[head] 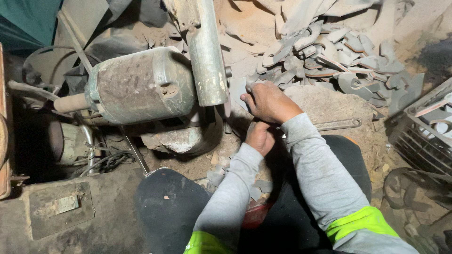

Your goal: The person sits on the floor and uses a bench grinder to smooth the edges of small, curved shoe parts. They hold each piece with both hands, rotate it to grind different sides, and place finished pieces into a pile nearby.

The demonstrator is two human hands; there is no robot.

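My right hand (269, 101) presses a flat grey metal blade piece (237, 89) against the side of a grinding machine, just beside its upright dusty metal guard (207, 51). Its fingers lie over the piece's edge. My left hand (259, 137) sits directly below the right wrist with its fingers curled; whatever is in it is hidden. Both arms wear grey sleeves with bright green bands. My dark-trousered knees frame the bottom of the view.
A green-grey motor housing (141, 84) lies to the left, with cables (110, 162) beneath. Several curved metal blades (329, 61) are piled behind my hands on dusty ground. A wrench (339, 124) lies at right, near a dark crate (423, 136). Loose pieces (219, 175) sit between my knees.
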